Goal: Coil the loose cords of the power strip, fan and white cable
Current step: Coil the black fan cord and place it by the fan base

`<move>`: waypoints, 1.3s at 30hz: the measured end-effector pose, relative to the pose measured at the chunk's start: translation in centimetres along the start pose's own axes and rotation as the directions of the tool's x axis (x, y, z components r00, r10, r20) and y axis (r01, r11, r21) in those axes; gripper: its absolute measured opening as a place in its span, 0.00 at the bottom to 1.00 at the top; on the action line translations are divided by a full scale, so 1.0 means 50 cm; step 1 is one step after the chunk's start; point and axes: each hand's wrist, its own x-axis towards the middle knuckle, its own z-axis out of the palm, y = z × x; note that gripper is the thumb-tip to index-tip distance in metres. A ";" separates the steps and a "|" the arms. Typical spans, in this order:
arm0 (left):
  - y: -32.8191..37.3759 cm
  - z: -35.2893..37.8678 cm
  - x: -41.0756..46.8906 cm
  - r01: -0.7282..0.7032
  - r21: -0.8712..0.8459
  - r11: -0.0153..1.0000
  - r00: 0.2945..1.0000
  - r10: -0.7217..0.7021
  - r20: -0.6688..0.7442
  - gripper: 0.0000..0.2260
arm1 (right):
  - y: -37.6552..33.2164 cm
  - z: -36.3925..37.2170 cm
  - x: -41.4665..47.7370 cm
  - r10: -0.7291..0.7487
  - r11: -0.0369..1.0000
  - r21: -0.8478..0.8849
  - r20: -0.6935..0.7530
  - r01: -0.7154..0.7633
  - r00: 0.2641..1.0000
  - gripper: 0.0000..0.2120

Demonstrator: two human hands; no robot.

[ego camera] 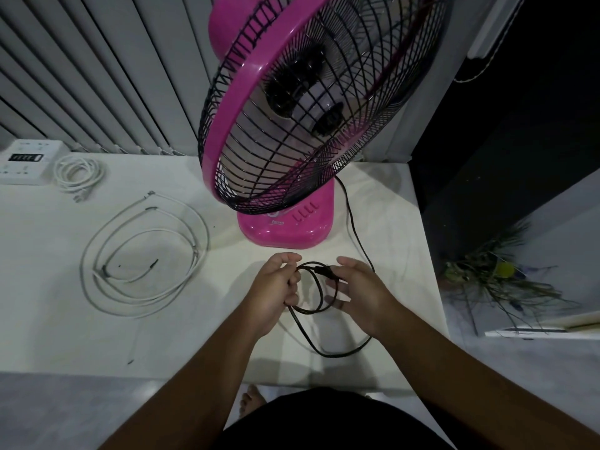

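A pink fan [285, 228] with a black wire guard stands on the white table [65, 336]. Its black cord [354, 235] runs from the base down its right side to my hands. My left hand [276, 287] is closed around a small loop of that cord. My right hand [360, 290] pinches the cord's black plug end at the top of the loop. A slack bend of the cord lies on the table below my hands. The white cable [143, 258] lies in a wide loose coil on the left. The white power strip [27, 160] sits at the far left with its white cord [78, 172] in a tight coil beside it.
Vertical blinds [97, 76] hang behind the table. The table's front edge is just below my forearms and its right edge is close to my right hand. A plant [500, 274] stands on the floor to the right.
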 end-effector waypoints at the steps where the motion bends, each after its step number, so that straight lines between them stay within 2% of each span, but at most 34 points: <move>1: -0.001 -0.002 0.001 -0.008 0.019 1.000 1.000 0.008 0.005 0.09 | -0.003 -0.004 0.000 0.001 0.999 0.032 0.036 -0.002 0.999 0.14; 4: -0.004 -0.005 0.002 -0.038 0.064 0.997 0.999 0.037 0.009 0.11 | -0.004 -0.010 -0.002 0.006 0.997 0.072 0.155 -0.017 0.988 0.14; 6: -0.007 -0.004 0.000 -0.052 0.083 0.995 0.999 0.051 0.017 0.12 | 0.001 -0.010 -0.002 -0.018 0.999 0.048 0.167 0.010 0.986 0.12; 10: -0.007 -0.004 -0.004 -0.012 0.029 1.000 0.999 0.010 0.053 0.10 | 0.008 -0.008 -0.001 -0.115 0.992 -0.039 0.094 0.119 0.989 0.09; 15: -0.003 -0.005 -0.007 0.024 0.058 0.998 0.998 -0.027 0.052 0.10 | 0.009 -0.006 -0.001 -0.167 0.986 -0.014 0.012 0.167 0.986 0.08; 18: -0.004 -0.003 -0.005 0.010 0.089 0.996 0.999 -0.014 0.044 0.09 | 0.011 -0.003 -0.001 -0.196 0.980 -0.052 -0.036 0.194 0.980 0.11; 21: -0.006 -0.001 -0.003 0.003 0.003 1.000 0.998 -0.003 0.064 0.09 | 0.011 -0.005 0.003 -0.202 0.962 -0.197 -0.058 0.187 0.978 0.17; 24: -0.006 -0.005 -0.002 0.018 0.006 1.000 0.997 -0.018 0.076 0.08 | 0.007 -0.016 0.004 -0.283 0.856 -0.440 0.037 0.270 0.958 0.12; 26: -0.002 -0.008 -0.001 0.018 0.054 0.998 0.995 -0.023 0.097 0.05 | -0.001 -0.022 0.003 -0.306 0.786 -0.508 0.178 0.354 0.935 0.08; 28: 0.006 -0.010 0.001 0.016 0.067 0.998 0.992 -0.024 0.123 0.04 | -0.009 -0.022 -0.001 -0.282 0.742 -0.541 0.284 0.396 0.916 0.10; 31: 0.018 -0.013 0.005 0.000 0.025 1.000 0.991 -0.003 0.137 0.05 | -0.015 -0.017 -0.005 -0.271 0.681 -0.587 0.353 0.437 0.896 0.10; 35: 0.016 -0.013 -0.002 -0.035 -0.068 0.997 0.988 0.045 0.149 0.10 | -0.016 -0.017 -0.003 -0.291 0.724 -0.547 0.312 0.421 0.904 0.10; 39: -0.001 -0.012 -0.010 0.024 -0.106 0.994 0.990 -0.009 0.139 0.11 | -0.002 -0.011 -0.002 -0.287 0.779 -0.491 0.273 0.389 0.918 0.09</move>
